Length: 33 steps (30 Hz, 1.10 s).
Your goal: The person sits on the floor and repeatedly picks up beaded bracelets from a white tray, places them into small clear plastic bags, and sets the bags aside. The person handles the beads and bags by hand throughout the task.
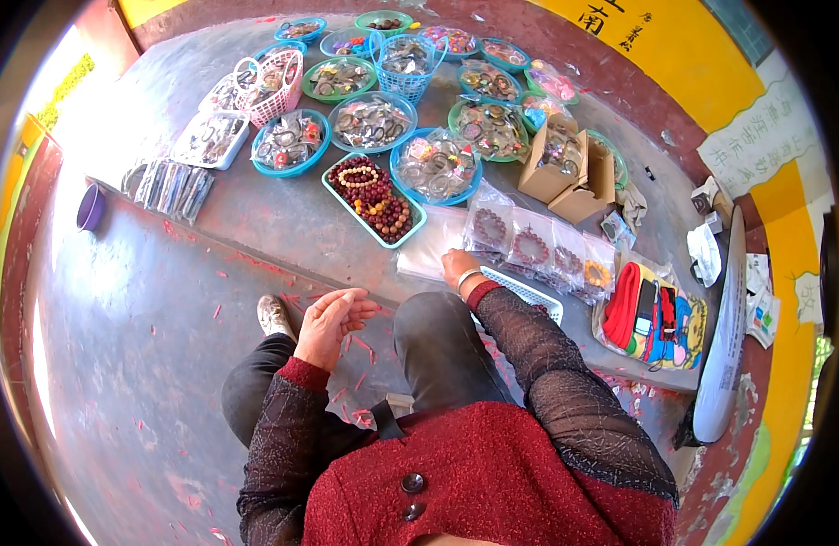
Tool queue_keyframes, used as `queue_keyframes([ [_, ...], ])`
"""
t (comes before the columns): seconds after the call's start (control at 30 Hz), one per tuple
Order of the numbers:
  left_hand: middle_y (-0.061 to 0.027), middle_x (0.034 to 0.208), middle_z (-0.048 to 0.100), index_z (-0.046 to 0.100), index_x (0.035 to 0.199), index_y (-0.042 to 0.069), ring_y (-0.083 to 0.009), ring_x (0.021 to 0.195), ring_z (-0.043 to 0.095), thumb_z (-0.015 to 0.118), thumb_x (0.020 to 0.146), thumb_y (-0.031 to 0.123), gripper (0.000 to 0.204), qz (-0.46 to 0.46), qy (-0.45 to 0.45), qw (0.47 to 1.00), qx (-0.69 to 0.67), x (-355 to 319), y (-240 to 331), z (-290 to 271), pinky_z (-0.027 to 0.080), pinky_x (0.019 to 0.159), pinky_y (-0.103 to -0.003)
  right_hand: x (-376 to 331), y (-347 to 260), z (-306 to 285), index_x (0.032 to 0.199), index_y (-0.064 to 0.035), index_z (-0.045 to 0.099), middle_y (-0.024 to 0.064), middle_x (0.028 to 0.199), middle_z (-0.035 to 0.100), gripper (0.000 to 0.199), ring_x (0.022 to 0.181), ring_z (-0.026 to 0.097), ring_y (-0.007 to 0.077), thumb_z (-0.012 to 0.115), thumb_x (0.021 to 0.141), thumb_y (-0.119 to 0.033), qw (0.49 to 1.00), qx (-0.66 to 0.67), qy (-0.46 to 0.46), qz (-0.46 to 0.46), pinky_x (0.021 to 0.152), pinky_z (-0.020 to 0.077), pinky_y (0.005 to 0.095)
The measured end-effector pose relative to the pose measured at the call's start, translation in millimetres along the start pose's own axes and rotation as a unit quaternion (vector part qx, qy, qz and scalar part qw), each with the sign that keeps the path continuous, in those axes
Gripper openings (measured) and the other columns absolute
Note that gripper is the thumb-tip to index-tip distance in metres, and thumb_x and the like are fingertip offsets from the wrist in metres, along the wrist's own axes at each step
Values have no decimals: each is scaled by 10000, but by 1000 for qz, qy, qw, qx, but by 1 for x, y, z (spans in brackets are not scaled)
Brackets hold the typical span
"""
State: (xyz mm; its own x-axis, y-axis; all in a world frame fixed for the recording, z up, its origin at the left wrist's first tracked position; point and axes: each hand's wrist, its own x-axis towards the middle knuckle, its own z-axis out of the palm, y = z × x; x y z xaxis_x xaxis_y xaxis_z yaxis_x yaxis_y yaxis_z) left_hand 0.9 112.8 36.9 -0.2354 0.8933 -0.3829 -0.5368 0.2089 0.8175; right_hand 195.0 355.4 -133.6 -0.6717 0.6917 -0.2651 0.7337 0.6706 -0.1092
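My left hand (333,320) is raised above the floor in front of my left knee. Its fingers are stretched out and slightly bent, with nothing visible in them. My right hand (459,269), wearing a pale bangle, reaches to the right edge of a stack of clear plastic bags (429,244). Its fingers are curled, and whatever they pinch is hidden. Beside it lie bagged bead bracelets (530,246) in a row. Partly under my right forearm is a white plastic basket (534,296). A pale green tray (416,230) beyond the bags holds dark red, brown and yellow bead bracelets.
Several basins of bagged trinkets, including a blue basin (479,185), fill the raised platform. Cardboard boxes (591,189) stand to the right, near a bag of colourful straps (651,318). At left are flat packets (169,189) and a purple bowl (91,207). Red scraps litter the floor.
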Motion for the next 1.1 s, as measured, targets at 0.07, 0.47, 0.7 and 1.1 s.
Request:
queue_keyframes([
  [0.07, -124, 960, 655, 555, 1098, -17, -163, 838, 626, 426, 935, 198, 299, -2, 3, 1000, 1, 1, -2, -2, 488, 723, -263, -1, 0, -2, 868, -44, 677, 176, 944, 630, 198, 903, 606, 347, 529, 778, -141, 1000, 14, -9, 3, 808, 483, 413],
  [0.47, -100, 953, 649, 567, 1095, 0, -158, 833, 623, 481, 923, 222, 294, -18, 10, 1000, 17, 4, -6, 0, 467, 717, -252, -12, 19, -40, 801, -84, 656, 154, 747, 630, 193, 736, 609, 331, 578, 754, -255, 974, 192, 119, -3, 675, 477, 411],
  [0.7, -102, 942, 638, 557, 1092, -6, -162, 826, 614, 479, 926, 268, 330, -53, 7, 999, 7, 14, -16, 6, 476, 736, -267, -50, -15, -94, 811, -79, 596, 158, 732, 624, 204, 719, 599, 357, 576, 792, -282, 947, 257, 180, -70, 640, 467, 434],
  [1.1, -177, 1103, 580, 444, 1222, -26, -277, 1015, 571, 436, 890, 537, 654, -124, -73, 968, -206, 12, -20, 7, 478, 856, -381, -166, -112, -144, 896, -7, 585, 107, 900, 596, 221, 854, 582, 255, 571, 702, -110, 849, 33, 295, -437, 714, 504, 334],
])
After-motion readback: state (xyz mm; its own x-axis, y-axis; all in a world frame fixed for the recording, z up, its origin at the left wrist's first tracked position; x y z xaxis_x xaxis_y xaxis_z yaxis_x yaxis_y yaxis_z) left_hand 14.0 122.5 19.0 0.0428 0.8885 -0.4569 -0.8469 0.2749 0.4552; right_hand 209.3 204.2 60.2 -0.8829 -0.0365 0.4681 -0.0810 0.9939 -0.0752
